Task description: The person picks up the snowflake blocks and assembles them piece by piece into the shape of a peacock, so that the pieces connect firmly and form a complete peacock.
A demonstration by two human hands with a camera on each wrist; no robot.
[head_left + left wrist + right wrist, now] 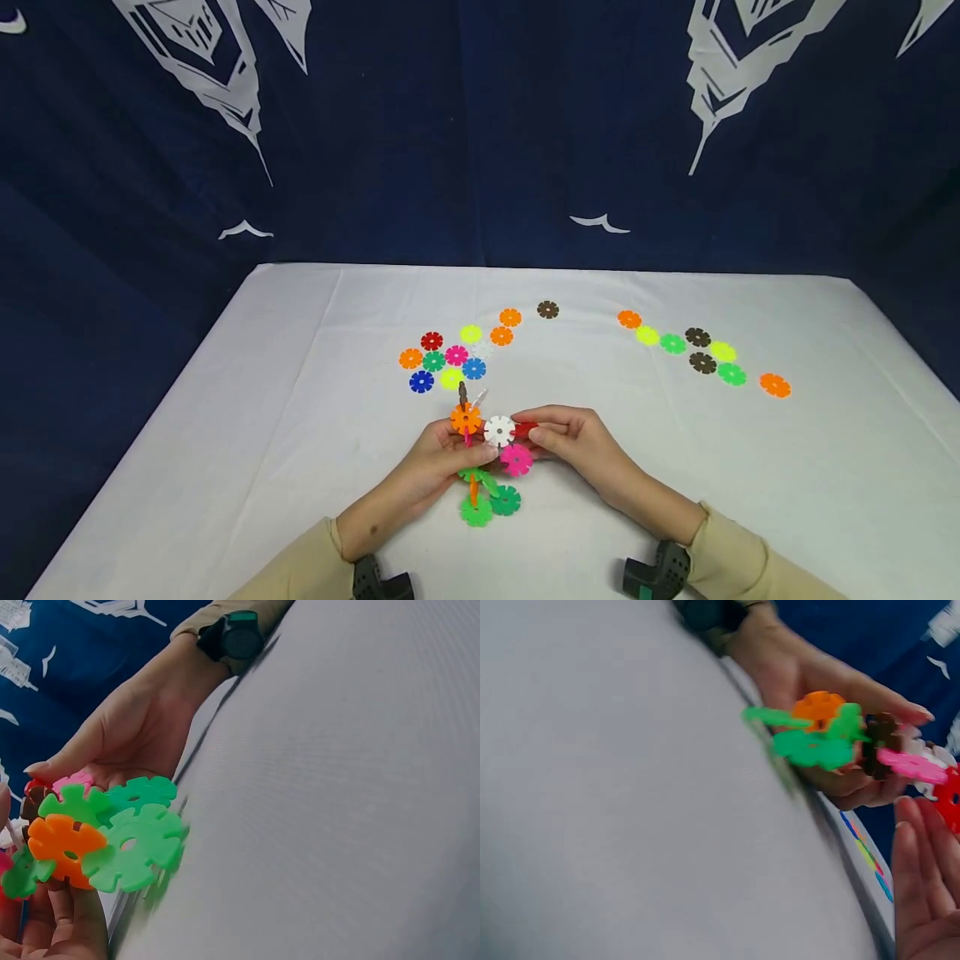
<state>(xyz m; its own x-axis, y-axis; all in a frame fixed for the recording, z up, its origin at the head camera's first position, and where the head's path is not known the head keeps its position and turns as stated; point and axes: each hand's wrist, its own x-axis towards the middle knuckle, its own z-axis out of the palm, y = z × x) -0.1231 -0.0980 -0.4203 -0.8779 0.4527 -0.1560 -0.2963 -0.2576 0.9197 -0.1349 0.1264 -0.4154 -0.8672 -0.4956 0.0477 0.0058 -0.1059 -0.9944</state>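
Observation:
In the head view my left hand [435, 458] grips a built-up figure of notched plastic snowflake discs, its thumb lying across the middle. An orange disc [466, 418] with a brown one above it forms the upper left of the figure. A white disc [499, 431] and a pink disc [517, 459] sit at its right side, and green discs [476, 511] hang below with an orange disc [66, 847] between them. My right hand [581, 437] pinches a red disc [526, 429] at the white disc's edge; whether the two are slotted together I cannot tell.
Loose discs lie flat on the white-covered table [300, 467]. One cluster, including a dark blue disc [422, 382], is beyond the hands. A brown disc [548, 310] lies further back. To the right runs another row, ending in an orange disc [776, 385]. A dark blue curtain hangs behind.

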